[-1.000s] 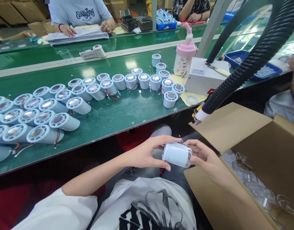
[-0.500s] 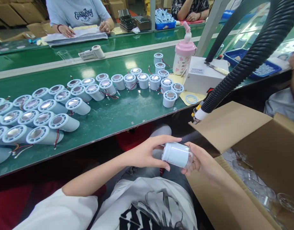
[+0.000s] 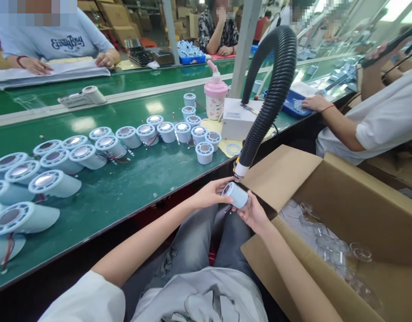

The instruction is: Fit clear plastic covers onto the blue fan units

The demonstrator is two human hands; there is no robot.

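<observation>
A light blue cylinder with a ring-shaped top and a clear plastic piece at its lower end is held above my lap, tilted to the left. My left hand grips its ringed end between thumb and fingers. Around the clear end, the fingers of my right hand are wrapped. Thin dark wires hang beneath the ringed end. Just above the cylinder is the nozzle of a black ribbed hose; whether they touch is unclear.
Many similar blue cylinders stand on the green table. Behind them are a pink-lidded cup and a white box. An open carton with clear plastic parts is at the right. Other people sit across and at the right.
The view has swung to the right. My hands have raised the cylinder toward the hose nozzle, and its ringed end now faces more upward.
</observation>
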